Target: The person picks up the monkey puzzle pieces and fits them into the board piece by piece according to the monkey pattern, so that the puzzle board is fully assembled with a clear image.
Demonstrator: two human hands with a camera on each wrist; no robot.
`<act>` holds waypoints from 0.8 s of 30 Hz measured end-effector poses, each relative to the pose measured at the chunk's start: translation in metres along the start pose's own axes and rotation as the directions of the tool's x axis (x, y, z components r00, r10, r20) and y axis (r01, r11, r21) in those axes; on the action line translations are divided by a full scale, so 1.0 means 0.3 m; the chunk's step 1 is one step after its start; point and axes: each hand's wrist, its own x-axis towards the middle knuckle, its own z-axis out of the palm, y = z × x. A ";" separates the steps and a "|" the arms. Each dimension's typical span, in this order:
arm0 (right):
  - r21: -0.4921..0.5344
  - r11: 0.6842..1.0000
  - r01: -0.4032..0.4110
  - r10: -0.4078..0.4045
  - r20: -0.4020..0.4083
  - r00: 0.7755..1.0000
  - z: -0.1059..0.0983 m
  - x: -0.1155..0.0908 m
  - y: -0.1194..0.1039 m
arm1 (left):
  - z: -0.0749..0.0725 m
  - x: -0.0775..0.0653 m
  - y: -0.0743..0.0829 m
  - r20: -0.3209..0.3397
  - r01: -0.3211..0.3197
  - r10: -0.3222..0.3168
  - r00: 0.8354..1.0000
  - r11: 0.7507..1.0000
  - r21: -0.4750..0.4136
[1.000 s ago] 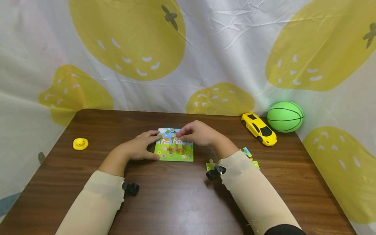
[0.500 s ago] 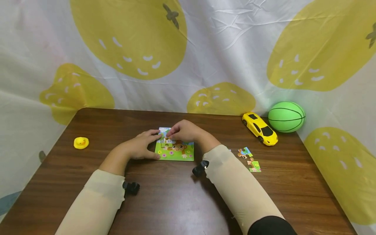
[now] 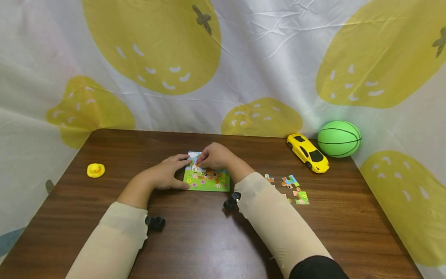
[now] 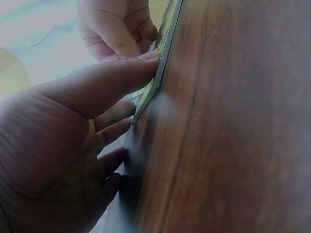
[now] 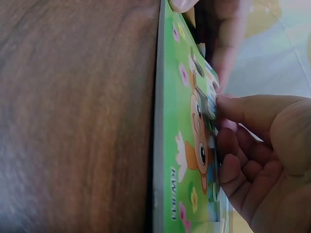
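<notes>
A jigsaw puzzle board [image 3: 209, 187] with a monkey, flowers and houses on green and blue lies flat at the middle of the table. My left hand [image 3: 167, 173] rests at its left side, fingers spread, the thumb on the near left corner and fingertips at the far left edge. My right hand [image 3: 219, 157] is over the upper left part of the board. In the right wrist view, its thumb and fingers pinch a small puzzle piece [image 5: 211, 108] tilted against the board's surface. The right fingers partly hide the far part of the picture.
Several loose puzzle pieces [image 3: 290, 180] lie to the right of the board, some partly behind the right sleeve [image 3: 275, 217]. Farther back are a yellow toy car [image 3: 308, 153] and a green ball [image 3: 339, 138]. A yellow rubber duck [image 3: 95, 170] sits at the left.
My right hand has moved left over the board to its upper left part, and its forearm has uncovered more loose pieces. My left hand has stayed in place.
</notes>
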 end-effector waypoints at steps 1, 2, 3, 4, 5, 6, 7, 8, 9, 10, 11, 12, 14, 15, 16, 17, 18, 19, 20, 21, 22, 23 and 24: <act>0.004 1.000 -0.005 0.005 -0.005 1.000 0.002 0.001 0.000 | 0.000 0.000 0.000 0.000 0.000 0.000 1.000 1.000 0.001; 0.007 1.000 -0.010 0.010 -0.011 1.000 0.003 0.001 -0.001 | 0.000 0.001 0.000 0.000 0.001 -0.001 1.000 1.000 -0.001; 0.009 1.000 -0.013 0.013 -0.017 1.000 0.005 0.001 -0.002 | 0.000 0.000 0.000 0.000 0.001 -0.001 1.000 1.000 -0.002; 0.011 1.000 -0.018 0.018 -0.022 1.000 0.007 0.001 -0.003 | 0.000 0.000 0.001 0.000 0.001 -0.001 1.000 1.000 -0.004; 0.012 1.000 -0.022 0.022 -0.027 0.999 0.008 0.001 -0.004 | 0.000 -0.001 0.001 0.000 0.003 -0.003 1.000 1.000 -0.005; 0.013 1.000 -0.025 0.025 -0.033 0.999 0.009 0.001 -0.005 | 0.000 -0.001 0.002 0.000 0.005 -0.005 1.000 1.000 -0.007; 0.013 1.000 -0.027 0.028 -0.038 0.999 0.010 0.000 -0.006 | 0.000 -0.002 0.002 0.000 0.006 -0.006 1.000 1.000 -0.009; 0.015 0.999 -0.031 0.031 -0.042 0.999 0.011 -0.001 -0.007 | -0.001 -0.002 0.002 0.000 0.008 -0.008 1.000 1.000 -0.011; 0.017 0.999 -0.034 0.035 -0.044 0.998 0.012 -0.001 -0.007 | -0.001 -0.002 0.002 0.000 0.009 -0.009 1.000 1.000 -0.013; 0.017 0.999 -0.035 0.036 -0.049 0.998 0.013 0.000 -0.007 | 0.000 -0.002 0.002 0.000 0.009 -0.009 1.000 1.000 -0.014; 0.018 0.999 -0.036 0.037 -0.052 0.998 0.013 0.000 -0.007 | 0.000 -0.002 0.002 -0.001 0.009 -0.009 1.000 1.000 -0.016; 0.018 0.999 -0.037 0.038 -0.055 0.998 0.014 0.001 -0.008 | 0.000 -0.002 0.001 -0.003 0.009 -0.009 1.000 1.000 -0.016; 0.015 0.999 -0.037 0.038 -0.061 0.997 0.015 0.003 -0.007 | 0.001 -0.002 0.002 -0.006 0.007 -0.007 1.000 1.000 -0.015; 0.013 0.999 -0.036 0.037 -0.064 0.997 0.016 0.004 -0.007 | 0.000 -0.003 0.002 -0.008 0.007 -0.007 1.000 1.000 -0.014; 0.010 0.999 -0.036 0.036 -0.067 0.997 0.016 0.004 -0.007 | 0.000 -0.004 0.003 -0.008 0.007 -0.007 1.000 1.000 -0.013; 0.009 0.999 -0.035 0.036 -0.068 0.997 0.017 0.005 -0.007 | -0.001 -0.005 0.004 -0.008 0.009 -0.009 1.000 1.000 -0.012; 0.007 0.999 -0.035 0.036 -0.070 0.997 0.017 0.005 -0.006 | -0.002 -0.006 0.005 -0.007 0.011 -0.011 1.000 1.000 -0.012; 0.006 0.999 -0.034 0.034 -0.071 0.997 0.017 0.006 -0.005 | -0.003 -0.007 0.006 -0.006 0.013 -0.013 1.000 1.000 -0.013; 0.007 0.999 -0.033 0.033 -0.070 0.997 0.017 0.005 -0.004 | -0.003 -0.007 0.007 -0.006 0.013 -0.013 1.000 1.000 -0.014; 0.011 0.999 -0.031 0.032 -0.068 0.997 0.016 0.004 -0.003 | -0.003 -0.008 0.008 -0.005 0.015 -0.015 1.000 1.000 -0.018; 0.015 0.999 -0.030 0.031 -0.063 0.998 0.016 0.002 -0.002 | -0.003 -0.007 0.008 -0.005 0.015 -0.015 1.000 1.000 -0.019; 0.024 0.999 -0.027 0.028 -0.054 0.998 0.015 0.000 0.000 | -0.002 -0.006 0.008 -0.006 0.015 -0.015 1.000 1.000 -0.020; 0.034 0.999 -0.025 0.027 -0.042 0.999 0.014 -0.003 0.002 | -0.001 -0.005 0.008 -0.007 0.014 -0.014 1.000 1.000 -0.021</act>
